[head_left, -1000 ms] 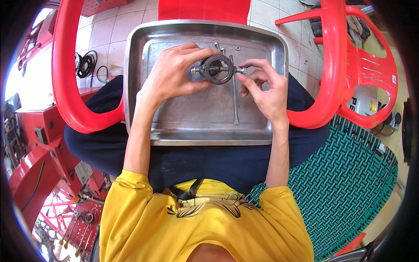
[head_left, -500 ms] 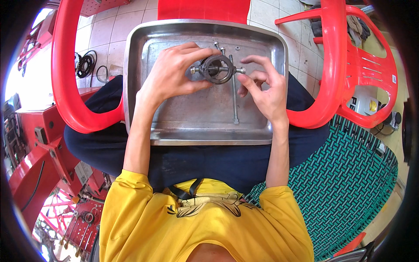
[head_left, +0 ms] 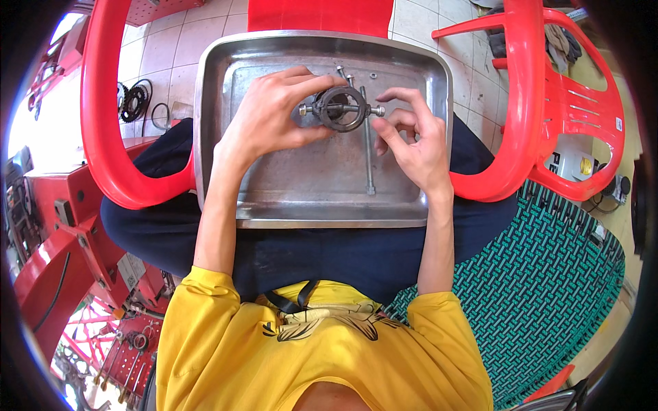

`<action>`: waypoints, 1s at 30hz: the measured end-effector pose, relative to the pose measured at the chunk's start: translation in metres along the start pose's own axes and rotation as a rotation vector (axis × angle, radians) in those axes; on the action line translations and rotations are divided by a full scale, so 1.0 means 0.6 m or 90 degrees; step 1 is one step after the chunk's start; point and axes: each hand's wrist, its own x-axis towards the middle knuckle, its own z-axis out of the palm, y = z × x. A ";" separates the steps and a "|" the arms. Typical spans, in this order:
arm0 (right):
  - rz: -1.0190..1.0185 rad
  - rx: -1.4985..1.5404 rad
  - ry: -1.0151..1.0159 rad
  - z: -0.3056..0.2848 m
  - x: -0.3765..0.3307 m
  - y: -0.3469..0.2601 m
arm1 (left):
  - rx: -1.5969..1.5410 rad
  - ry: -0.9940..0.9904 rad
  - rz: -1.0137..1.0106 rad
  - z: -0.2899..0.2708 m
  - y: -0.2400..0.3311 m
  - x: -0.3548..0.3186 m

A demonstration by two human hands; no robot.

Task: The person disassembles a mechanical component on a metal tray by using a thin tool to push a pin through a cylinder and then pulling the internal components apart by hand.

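My left hand is closed round a dark metal ring-shaped part, holding it over a steel tray. A bolt runs crosswise through the part, its ends sticking out on both sides. Beside the bolt's right end is my right hand, its thumb and fingers bent and apart, with nothing between them. Below lie a long bolt, another bolt partly hidden behind the ring, and a small nut near the tray's far side.
The tray rests across my lap on a red plastic chair. To the right stand another red chair and a green woven seat. Red metal equipment is at left; dark coiled parts lie on the tiled floor.
My right thumb and fingers have shifted very slightly by the bolt's end. The left hand and the ring-shaped part have barely moved.
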 end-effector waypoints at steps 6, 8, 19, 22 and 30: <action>-0.012 0.022 0.013 0.007 0.000 0.001 | 0.004 0.001 0.002 0.002 -0.002 -0.001; -0.013 0.028 0.022 0.007 0.000 -0.001 | -0.001 0.006 0.009 0.001 -0.001 0.000; 0.005 -0.002 -0.023 -0.004 -0.002 0.034 | 0.006 0.004 0.008 0.002 -0.001 0.000; -0.038 0.048 0.041 0.008 0.000 0.018 | 0.007 0.001 0.010 0.002 -0.003 -0.001; -0.032 0.005 0.008 0.008 -0.001 0.012 | 0.006 0.010 0.015 0.007 -0.008 -0.003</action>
